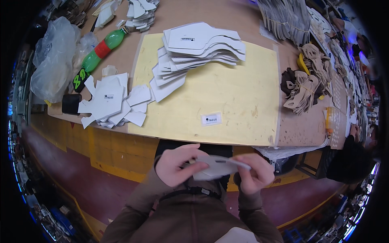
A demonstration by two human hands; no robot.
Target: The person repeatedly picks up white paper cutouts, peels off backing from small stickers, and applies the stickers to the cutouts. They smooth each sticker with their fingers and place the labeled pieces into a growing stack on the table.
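Between my two hands, over my lap and just off the table's near edge, is a white cut-out shoe-upper piece with a small dark mark on it. My left hand pinches its left side with thumb and fingers. At its right end, the fingers of my right hand are closed on it; both hands are slightly blurred. A fanned stack of similar white pieces lies on the yellow sheet. Nearest the table's front edge is a small printed label. A looser pile of white pieces sits at the left.
A green bottle with a red band, a clear plastic bag and a black wallet-like object stand at the left. Bundles of grey strips and beige pieces lie at the right. Another white piece shows at my front.
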